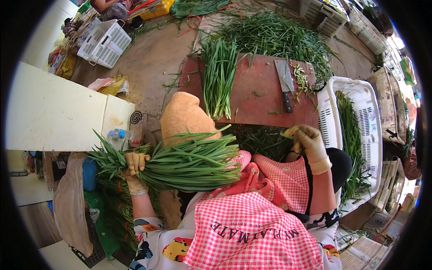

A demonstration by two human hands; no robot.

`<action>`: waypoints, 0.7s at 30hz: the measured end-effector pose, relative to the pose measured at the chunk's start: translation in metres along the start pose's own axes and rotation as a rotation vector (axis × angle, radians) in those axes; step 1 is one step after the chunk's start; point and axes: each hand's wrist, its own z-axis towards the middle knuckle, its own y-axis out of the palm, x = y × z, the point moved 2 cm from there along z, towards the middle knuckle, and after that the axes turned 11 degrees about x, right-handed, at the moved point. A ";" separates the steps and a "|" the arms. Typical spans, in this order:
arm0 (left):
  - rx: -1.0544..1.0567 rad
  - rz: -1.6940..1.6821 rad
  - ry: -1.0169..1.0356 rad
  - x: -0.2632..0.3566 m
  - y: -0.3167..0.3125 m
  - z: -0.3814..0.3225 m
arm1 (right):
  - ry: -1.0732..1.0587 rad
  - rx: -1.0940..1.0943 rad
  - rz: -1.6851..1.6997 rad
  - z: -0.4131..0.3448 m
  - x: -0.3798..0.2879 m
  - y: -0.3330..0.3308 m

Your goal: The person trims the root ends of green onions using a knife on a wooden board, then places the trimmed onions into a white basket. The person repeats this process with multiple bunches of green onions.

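My left hand, in a thin glove, is closed around the leafy end of a thick bunch of green garlic-chive-like stalks, which lies sideways over my lap with the cut ends to the right. My gloved right hand is raised at the right and pinches a small yellowish-green leaf or stalk piece. Before me, a second bunch lies on a red board. A cleaver with a black handle rests on the board, beside short cut stalk ends.
A white plastic crate holding green stalks stands at my right. Loose greens are heaped behind the board. An orange cloth covers my knee. A plastic bottle is at the left, and an empty white crate stands farther back.
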 end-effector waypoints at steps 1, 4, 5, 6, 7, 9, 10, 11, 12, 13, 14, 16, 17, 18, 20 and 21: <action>0.018 -0.012 -0.004 -0.002 0.001 0.000 | -0.042 -0.017 -0.312 0.000 0.021 -0.001; -0.008 -0.041 0.002 -0.004 0.006 -0.001 | -0.557 -0.104 -1.206 -0.025 0.011 0.043; -0.035 -0.052 0.007 -0.005 0.008 0.000 | -0.475 -0.137 -1.019 -0.017 0.009 0.048; -0.040 -0.045 0.006 -0.006 0.008 0.001 | -0.394 -0.148 -0.827 -0.008 0.010 0.055; -0.043 -0.036 0.003 -0.006 0.008 0.002 | -0.312 -0.160 -0.631 0.003 0.016 0.064; -0.060 -0.021 -0.003 -0.003 0.009 0.008 | -0.080 -0.256 -0.309 0.023 0.033 0.087; -0.064 -0.013 -0.003 -0.001 0.012 0.007 | 0.073 -0.351 -0.182 0.034 0.050 0.100; -0.069 -0.011 -0.004 0.000 0.014 0.009 | 0.143 -0.411 -0.082 0.045 0.075 0.110; -0.066 -0.019 0.005 0.000 0.013 0.011 | 0.209 -0.448 -0.050 0.049 0.085 0.122; -0.057 -0.029 0.014 -0.002 0.012 0.009 | 0.234 -0.444 0.099 0.047 0.088 0.135; -0.049 -0.040 0.015 -0.004 0.016 0.010 | 0.263 -0.431 0.251 0.042 0.087 0.147; -0.034 -0.076 -0.001 -0.006 0.020 0.009 | 0.427 -0.398 0.487 0.040 0.082 0.158; -0.036 -0.074 -0.003 -0.005 0.019 0.008 | 0.452 -0.423 0.539 0.040 0.079 0.158; -0.039 -0.071 -0.004 -0.004 0.019 0.007 | 0.477 -0.448 0.591 0.040 0.076 0.159; -0.052 -0.031 -0.008 -0.003 0.021 0.008 | 0.389 -0.345 0.608 0.027 0.052 0.157; -0.057 -0.011 -0.010 -0.003 0.022 0.009 | 0.355 -0.327 0.622 0.020 0.042 0.155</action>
